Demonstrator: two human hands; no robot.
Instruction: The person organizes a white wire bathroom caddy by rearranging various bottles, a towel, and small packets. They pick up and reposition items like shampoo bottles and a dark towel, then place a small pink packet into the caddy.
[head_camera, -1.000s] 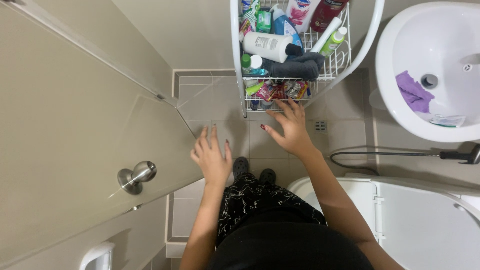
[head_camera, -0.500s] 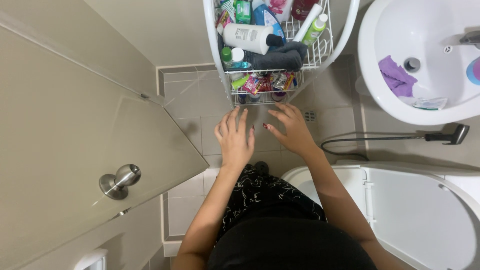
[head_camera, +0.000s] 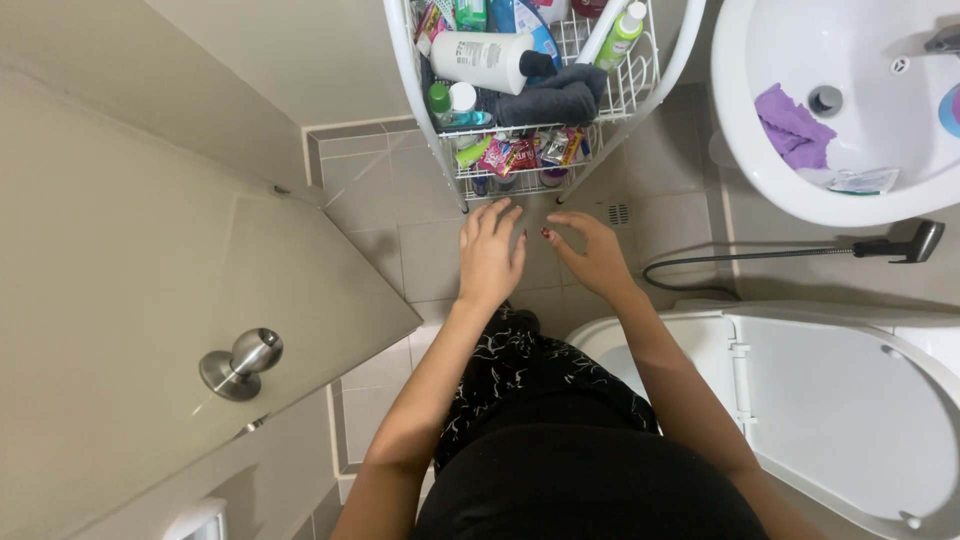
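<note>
My left hand (head_camera: 490, 250) is stretched out flat with its fingers apart and holds nothing. My right hand (head_camera: 590, 250) hovers beside it with the fingers loosely curled, also without anything in it. The two hands almost touch at the fingertips. Both hang over the tiled floor (head_camera: 400, 200), just in front of a white wire rack (head_camera: 420, 110) filled with a white bottle (head_camera: 485, 60), a dark folded cloth (head_camera: 550, 100), a green-capped bottle (head_camera: 622, 35) and several small packets (head_camera: 520, 155).
A glass door with a metal knob (head_camera: 240, 362) stands at my left. A white toilet with its lid raised (head_camera: 840, 400) is at my right, a white basin (head_camera: 740, 120) holding a purple cloth (head_camera: 792, 125) is above it, and a spray hose (head_camera: 880, 248) hangs between them.
My left hand has moved right and forward until it is beside my right hand. The view has shifted, so the rack and basin sit further left in the picture.
</note>
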